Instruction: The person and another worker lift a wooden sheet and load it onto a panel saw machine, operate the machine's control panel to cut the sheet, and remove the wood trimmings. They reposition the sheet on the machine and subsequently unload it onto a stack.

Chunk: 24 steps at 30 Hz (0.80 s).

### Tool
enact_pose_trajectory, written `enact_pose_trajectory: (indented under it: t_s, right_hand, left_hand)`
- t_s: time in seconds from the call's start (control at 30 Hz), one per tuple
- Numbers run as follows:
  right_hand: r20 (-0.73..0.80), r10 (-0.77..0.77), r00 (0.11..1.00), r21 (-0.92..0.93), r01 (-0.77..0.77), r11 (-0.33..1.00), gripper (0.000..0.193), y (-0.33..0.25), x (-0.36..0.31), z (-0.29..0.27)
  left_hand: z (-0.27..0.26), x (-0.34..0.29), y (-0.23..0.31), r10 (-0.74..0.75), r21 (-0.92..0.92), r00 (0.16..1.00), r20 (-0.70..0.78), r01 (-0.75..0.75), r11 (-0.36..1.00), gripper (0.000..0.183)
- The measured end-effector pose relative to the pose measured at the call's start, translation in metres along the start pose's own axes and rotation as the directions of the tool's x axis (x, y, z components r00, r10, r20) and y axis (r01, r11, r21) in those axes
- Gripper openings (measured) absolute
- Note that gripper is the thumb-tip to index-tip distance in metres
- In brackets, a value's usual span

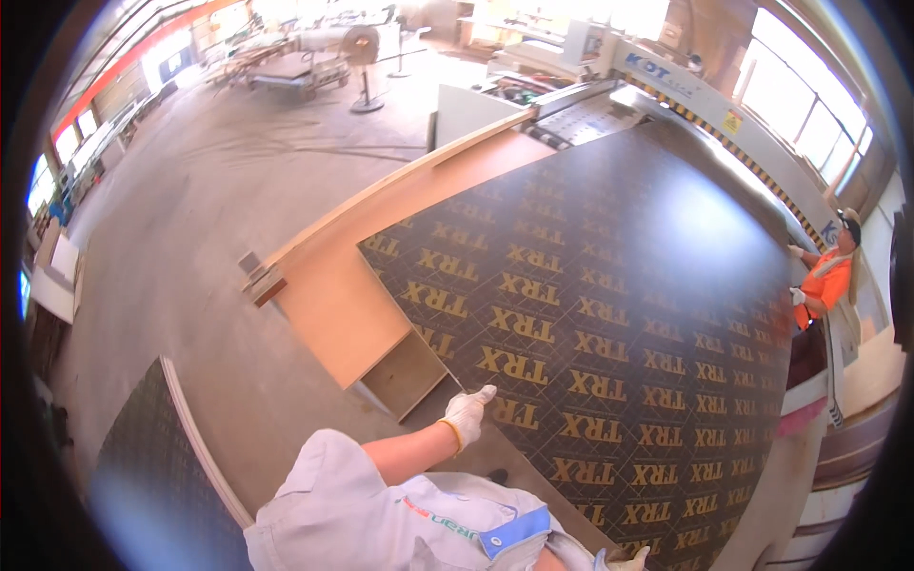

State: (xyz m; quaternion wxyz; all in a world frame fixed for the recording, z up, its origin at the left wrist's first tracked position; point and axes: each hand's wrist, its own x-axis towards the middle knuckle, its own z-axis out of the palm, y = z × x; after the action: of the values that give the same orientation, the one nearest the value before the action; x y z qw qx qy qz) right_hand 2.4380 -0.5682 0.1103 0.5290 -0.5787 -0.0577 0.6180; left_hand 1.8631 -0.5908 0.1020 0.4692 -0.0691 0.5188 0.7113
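A large dark brown panel (609,352) with rows of gold lettering lies slanted in front of me, stretching away to a machine. My left hand (466,417), in a white glove, is closed on its near left edge, thumb on top and the fingers hidden beneath. At the bottom of the view my right hand (628,560), gloved too, grips the near edge close to the corner; only part of it shows. Across the panel, at the far right, a co-worker in an orange top (826,281) has white-gloved hands by the panel's opposite edge.
Under the panel is a light wooden table (324,285) with a raised side rail (400,186). A grey machine beam (733,119) with a striped edge spans the far end. Another dark panel (167,466) stands at lower left. A pedestal fan (362,71) stands farther off.
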Motion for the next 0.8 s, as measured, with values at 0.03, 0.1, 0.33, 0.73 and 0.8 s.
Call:
enact_pose_trajectory:
  t_s: [0.03,0.1,0.33,0.73,0.8]
  right_hand:
    - [0.025,0.324,0.946,0.176,-0.324,0.930,0.086,-0.004,0.051,-0.038]
    - [0.037,0.213,0.976,0.169,-0.216,0.962,0.083,0.012,0.120,-0.099]
    - [0.263,-0.293,0.919,-0.042,0.314,0.948,0.062,0.035,0.160,-0.007]
    - [0.046,0.229,0.972,0.320,-0.231,0.919,0.067,-0.013,-0.024,0.167]
    - [0.012,0.244,0.970,0.328,-0.234,0.915,0.069,-0.015,-0.015,0.162]
  left_hand:
    - [0.003,-0.002,-0.001,-0.020,0.037,1.000,0.016,0.019,0.999,0.081]
    - [0.022,-0.004,-0.004,-0.069,0.078,0.997,0.045,0.065,0.995,0.077]
    - [0.051,-0.055,0.077,-0.218,0.089,0.967,0.133,0.207,0.974,0.044]
    - [-0.239,0.192,0.453,0.501,-0.124,0.584,-0.638,-0.721,0.682,0.051]
    - [-0.232,0.192,0.474,0.476,-0.087,0.611,-0.632,-0.667,0.740,0.046]
